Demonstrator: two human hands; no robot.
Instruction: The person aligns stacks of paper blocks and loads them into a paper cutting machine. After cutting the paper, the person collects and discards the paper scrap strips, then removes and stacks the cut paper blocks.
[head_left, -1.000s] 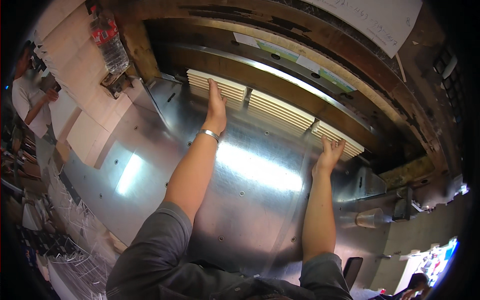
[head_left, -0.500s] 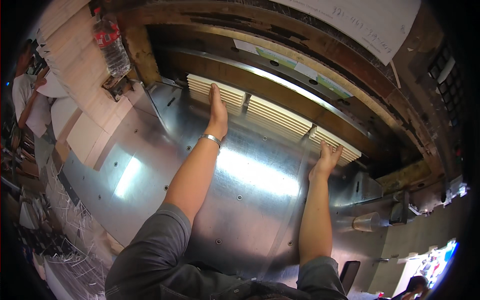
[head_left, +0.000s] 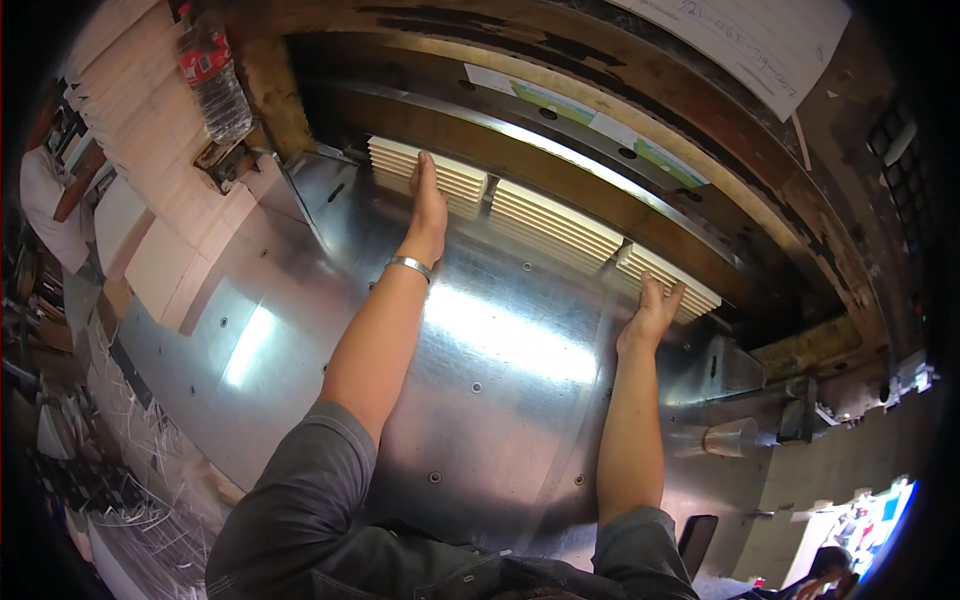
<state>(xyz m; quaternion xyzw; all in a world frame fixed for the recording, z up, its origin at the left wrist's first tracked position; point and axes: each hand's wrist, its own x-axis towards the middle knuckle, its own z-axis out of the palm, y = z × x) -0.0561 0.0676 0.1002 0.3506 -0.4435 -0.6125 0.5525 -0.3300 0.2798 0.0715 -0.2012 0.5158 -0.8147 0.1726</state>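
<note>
Three low stacks of cream paper with layered edges stand side by side at the far end of a steel machine table: a left stack (head_left: pixel 390 163), a middle stack (head_left: pixel 555 225) and a right stack (head_left: pixel 703 298). My left hand (head_left: pixel 428 212), a metal band at its wrist, lies straight-fingered against the front of the left stack. Against the right stack's front is my right hand (head_left: pixel 647 325), fingers spread and pointing away from me. Neither hand grips anything. Behind the stacks runs a long metal bar (head_left: pixel 520 145) of the machine.
At the left, a water-filled bottle with a red label (head_left: pixel 222 100) stands beside pale stacked sheets (head_left: pixel 130 140). Paper strips (head_left: pixel 150 465) heap at lower left. A clear cup (head_left: pixel 732 438) and a dark phone (head_left: pixel 697 540) are at right. One person (head_left: pixel 58 205) is at far left.
The view has shifted slightly. Both hands stay at the left and right stacks, with little visible movement against them.
</note>
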